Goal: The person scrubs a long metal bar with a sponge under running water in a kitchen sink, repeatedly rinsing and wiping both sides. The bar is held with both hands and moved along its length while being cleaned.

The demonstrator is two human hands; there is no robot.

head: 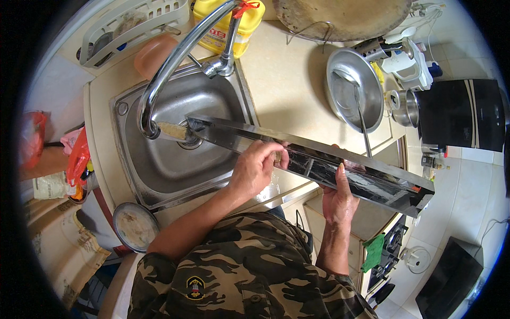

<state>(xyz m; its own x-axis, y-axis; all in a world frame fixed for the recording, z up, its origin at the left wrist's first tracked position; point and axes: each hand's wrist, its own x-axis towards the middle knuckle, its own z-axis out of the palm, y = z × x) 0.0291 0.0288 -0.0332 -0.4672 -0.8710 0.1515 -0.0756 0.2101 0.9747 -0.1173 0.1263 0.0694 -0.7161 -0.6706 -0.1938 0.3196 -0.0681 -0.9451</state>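
Note:
A long, wet stainless steel trough slants from the sink's drain area across the counter edge. My right hand grips its near side, thumb on top and fingers beneath. At the middle of the trough is my left hand, its fingers curled at the near rim; whether it pinches something small cannot be told. The trough's far-left end dips into the steel sink, close to a tan, elongated scrubber-like thing by the drain. Over the sink arches a chrome faucet.
A metal bowl with a ladle stands on the counter, a yellow jug behind the faucet. Near the sink's left back are an orange basin and a white plastic basket. A round lid leans below the sink's left corner. A gas stove is lower right.

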